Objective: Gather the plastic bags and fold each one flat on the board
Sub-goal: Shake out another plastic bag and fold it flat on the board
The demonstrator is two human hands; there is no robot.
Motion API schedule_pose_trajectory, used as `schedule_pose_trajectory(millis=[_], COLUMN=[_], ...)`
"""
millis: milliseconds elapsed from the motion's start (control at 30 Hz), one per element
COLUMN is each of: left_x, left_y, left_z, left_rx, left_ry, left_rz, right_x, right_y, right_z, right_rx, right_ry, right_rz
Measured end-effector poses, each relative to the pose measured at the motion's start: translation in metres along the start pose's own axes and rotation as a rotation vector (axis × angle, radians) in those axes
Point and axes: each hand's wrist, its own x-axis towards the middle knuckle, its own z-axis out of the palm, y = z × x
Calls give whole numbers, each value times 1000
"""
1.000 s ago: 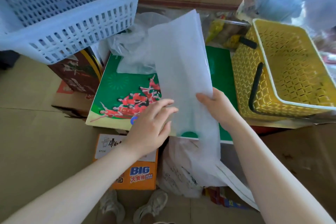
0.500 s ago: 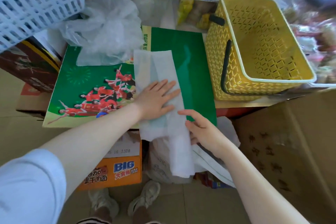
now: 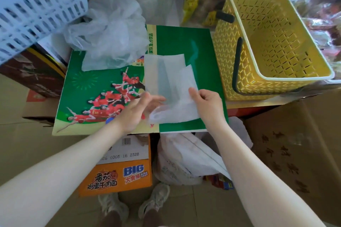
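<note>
While lying across the middle of the green board (image 3: 184, 42), looks featherlight and limp, this white plastic bag (image 3: 166, 72): thin translucent film, the green showing through its flat far half. Near half doubled upward and askew, pinched at its edge between thumb and curled fingers of the right hand (image 3: 206, 101). Left hand (image 3: 136, 112) spread with fingers loosely extended at the bag's near left corner, close to the handle loop (image 3: 156, 115); blurred there, so cannot tell whether touching film or hovering just above. Probably slippery on the glossy board and apt to slide or spring back rather than hold a crease; no stiffness to lean on, little risk of damage beyond a stretch or small tear if yanked. Best taken at edges and corners with a light pinch, one flat palm pinning the laid half, then smoothed outward to push trapped air out. Handle loops likely to flop, so worth tucking in first. Beyond it, at the board's far left corner, a crumpled clear bag (image 3: 107, 29), puffed and unfolded, touching the blue basket (image 3: 36, 9); a yellow basket (image 3: 276, 42) just beside the board on the right
</note>
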Motion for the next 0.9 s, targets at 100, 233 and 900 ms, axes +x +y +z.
schedule_pose_trajectory(millis=[100,233,900], left_x=[-10,2,35], left_y=[0,-2,-18], left_z=[1,14,15], left_rx=[343,475,1079], left_ry=[-38,223,467], left_rz=[-22,-47,231], right_x=[15,25,69], right_y=[8,6,-15], right_z=[23,37,58], right_rx=[-196,-375,-788], right_ry=[33,45,16], right_rz=[85,99,198])
